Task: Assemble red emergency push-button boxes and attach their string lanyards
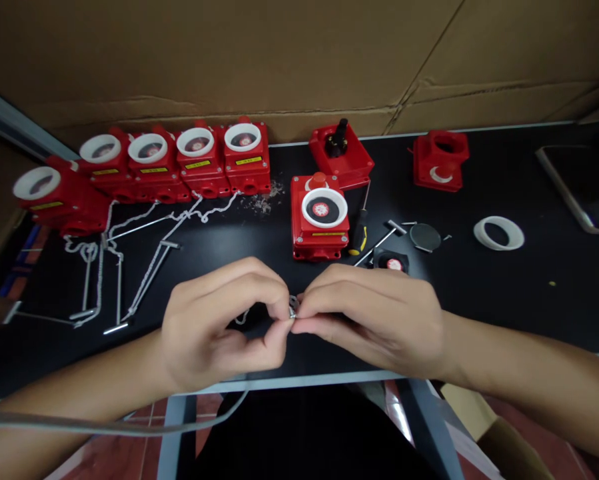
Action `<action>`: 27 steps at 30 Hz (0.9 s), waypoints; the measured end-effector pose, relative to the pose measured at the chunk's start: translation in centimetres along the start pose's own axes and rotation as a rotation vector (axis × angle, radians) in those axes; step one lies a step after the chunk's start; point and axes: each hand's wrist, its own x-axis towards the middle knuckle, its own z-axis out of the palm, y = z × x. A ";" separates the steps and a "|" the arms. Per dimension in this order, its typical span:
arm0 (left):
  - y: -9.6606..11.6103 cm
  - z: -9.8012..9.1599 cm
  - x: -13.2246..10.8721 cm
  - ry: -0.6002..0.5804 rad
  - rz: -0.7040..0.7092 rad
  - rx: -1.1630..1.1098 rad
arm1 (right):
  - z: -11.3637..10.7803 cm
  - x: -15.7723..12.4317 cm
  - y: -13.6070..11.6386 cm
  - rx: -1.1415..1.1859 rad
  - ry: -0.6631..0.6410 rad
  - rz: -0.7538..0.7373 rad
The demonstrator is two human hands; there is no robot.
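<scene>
My left hand [224,317] and my right hand [372,313] meet above the front of the black table. Both are closed in a pinch on a small shiny metal piece with white cord [292,308]; fingertips cover most of it, so its exact kind is unclear. Just beyond my hands stands a red box with a white ring around its round window [320,248]. To its right lie a yellow-and-black screwdriver [359,233], a small metal hammer [379,241] and a black piece with a red-and-white label [393,262], partly behind my right hand.
Several red boxes [194,177] with corded small hammers [119,293] line the left. An opened red box [349,157], a red housing [440,163], a glass disc [426,237] and a white ring [499,233] lie farther right. Cardboard [229,60] stands behind; a grey cable [179,425] crosses the lower left.
</scene>
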 end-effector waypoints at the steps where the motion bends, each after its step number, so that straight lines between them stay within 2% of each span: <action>1: 0.0 0.1 0.0 0.009 -0.007 0.008 | 0.1 0.0 0.0 -0.009 0.006 -0.006; 5: 0.0 0.2 -0.1 0.034 -0.020 0.047 | 0.4 0.0 0.1 -0.028 0.035 -0.012; 13: -0.3 0.0 0.1 0.003 0.019 0.021 | 0.2 0.4 0.3 0.137 0.010 0.109; 27: -0.6 0.3 -0.2 0.007 -0.002 -0.032 | 0.4 0.5 0.4 0.023 0.145 0.041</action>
